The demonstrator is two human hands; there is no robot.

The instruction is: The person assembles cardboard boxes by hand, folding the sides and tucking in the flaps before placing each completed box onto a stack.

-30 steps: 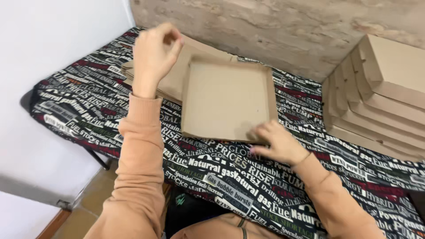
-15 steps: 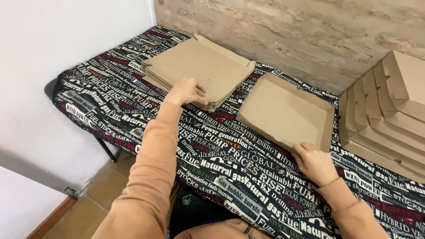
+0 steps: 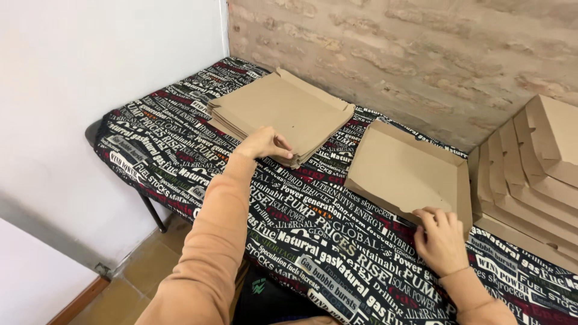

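Observation:
My left hand rests on the near corner of a stack of flat brown cardboard sheets, fingers curled on its edge. My right hand presses on the near corner of a folded, open cardboard box that lies on the table to the right of the stack. Both sleeves are peach-coloured. The table is covered with a black cloth printed with white and red lettering.
Several folded cardboard boxes lean in a stepped stack at the right edge. A rough stone wall runs behind the table and a white wall stands at the left. A table leg and tiled floor show below.
My left hand dropped from raised in the air to the flat stack's corner. My right hand stayed on the folded box, which shifted right in the view as my head turned left.

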